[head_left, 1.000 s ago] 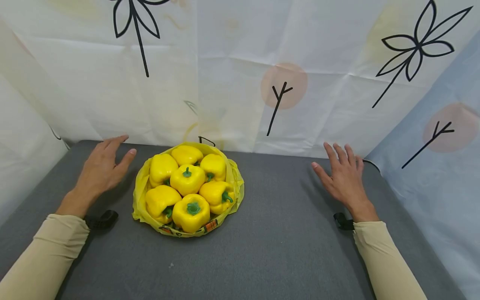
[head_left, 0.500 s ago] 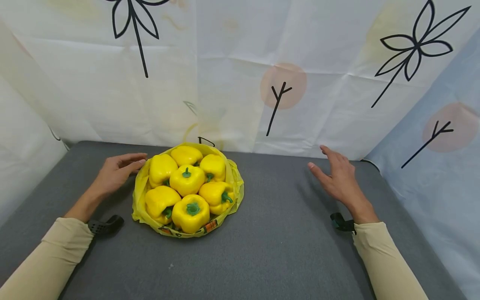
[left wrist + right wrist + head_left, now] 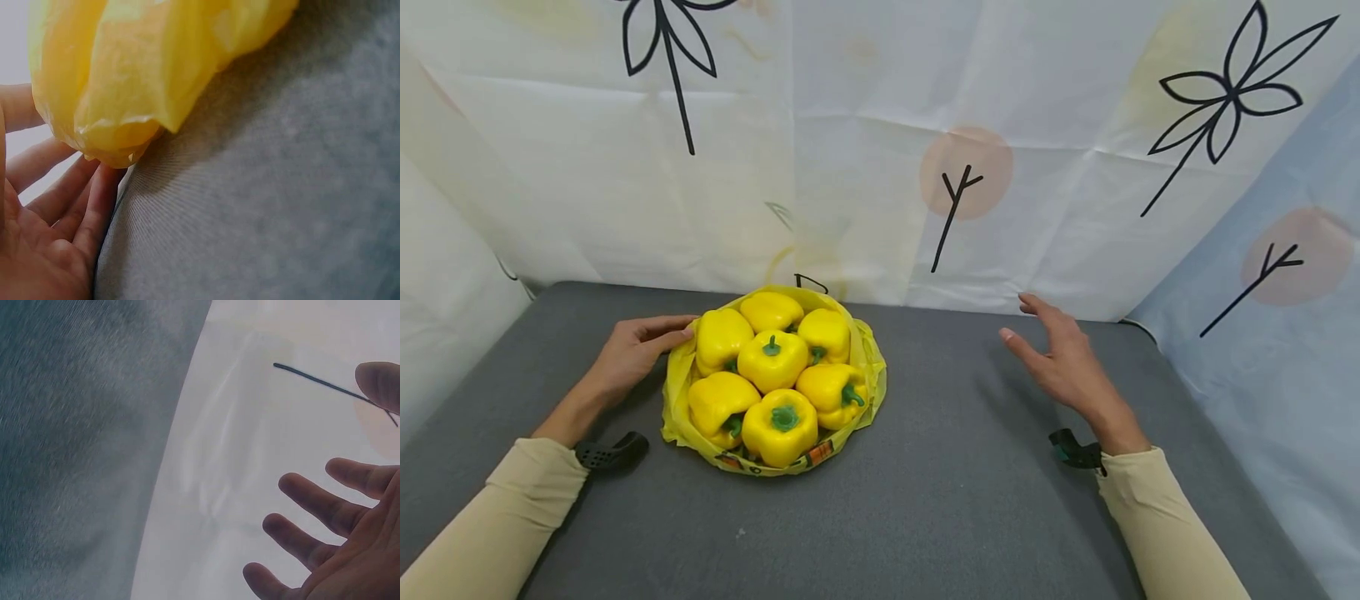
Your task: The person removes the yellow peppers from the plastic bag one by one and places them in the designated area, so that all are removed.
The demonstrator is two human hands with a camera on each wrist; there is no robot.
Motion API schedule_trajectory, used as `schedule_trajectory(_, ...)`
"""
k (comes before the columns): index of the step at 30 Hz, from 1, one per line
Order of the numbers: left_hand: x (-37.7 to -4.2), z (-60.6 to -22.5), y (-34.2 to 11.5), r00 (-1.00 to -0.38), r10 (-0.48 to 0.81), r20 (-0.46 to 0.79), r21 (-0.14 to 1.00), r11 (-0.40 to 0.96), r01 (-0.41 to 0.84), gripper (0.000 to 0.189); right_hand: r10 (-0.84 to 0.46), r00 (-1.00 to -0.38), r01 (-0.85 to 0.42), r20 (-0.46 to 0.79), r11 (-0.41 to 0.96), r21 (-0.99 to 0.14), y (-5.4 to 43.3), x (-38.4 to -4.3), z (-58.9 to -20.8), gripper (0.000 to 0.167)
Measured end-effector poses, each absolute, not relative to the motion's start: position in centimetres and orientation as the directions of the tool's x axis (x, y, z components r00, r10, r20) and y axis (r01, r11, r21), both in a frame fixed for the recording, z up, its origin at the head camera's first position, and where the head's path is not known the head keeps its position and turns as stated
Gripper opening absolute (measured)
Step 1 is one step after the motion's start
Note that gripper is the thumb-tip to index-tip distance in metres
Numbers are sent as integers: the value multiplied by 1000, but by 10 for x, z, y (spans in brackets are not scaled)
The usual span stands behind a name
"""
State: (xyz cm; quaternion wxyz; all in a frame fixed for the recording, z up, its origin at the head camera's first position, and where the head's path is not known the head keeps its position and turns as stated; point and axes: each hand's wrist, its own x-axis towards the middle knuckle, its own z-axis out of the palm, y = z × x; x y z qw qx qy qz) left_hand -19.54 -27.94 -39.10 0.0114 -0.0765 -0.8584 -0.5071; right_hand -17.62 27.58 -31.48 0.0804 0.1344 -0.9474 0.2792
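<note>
Though full, bag (image 3: 679, 410) against left grip (image 3: 634, 352).

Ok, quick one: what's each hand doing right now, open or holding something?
Left hand: open, its fingers touching the side of the yellow bag.
Right hand: open, fingers apart, holding nothing.

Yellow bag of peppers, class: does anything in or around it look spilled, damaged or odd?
Little stands out. Seven glossy yellow bell peppers sit inside the crumpled yellow plastic bag, none spilled or visibly damaged. Only a tiny pale speck, in front of the bag, breaks the plain grey tabletop.
</note>
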Motion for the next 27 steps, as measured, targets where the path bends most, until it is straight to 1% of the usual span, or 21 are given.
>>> schedule_trajectory(6, -194, -395, -280, -987, 106, 121, 869, 469, 156, 50, -239, -954, -298, 179, 788, -539, 264, -173, -311, 69)
schedule_trajectory(11, -194, -395, -280, -985, 104, 140, 879, 444, 172, 50, -275, -946, -324, 173, 756, -569, 252, -170, -309, 67)
schedule_trajectory(19, -195, -395, -279, -983, 102, 154, 889, 420, 183, 51, -388, -902, -410, 188, 635, -655, 229, -167, -310, 58)
schedule_trajectory(27, -195, -396, -278, -982, 101, 162, 885, 426, 189, 50, -514, -844, -438, 155, 492, -753, 197, -172, -312, 57)
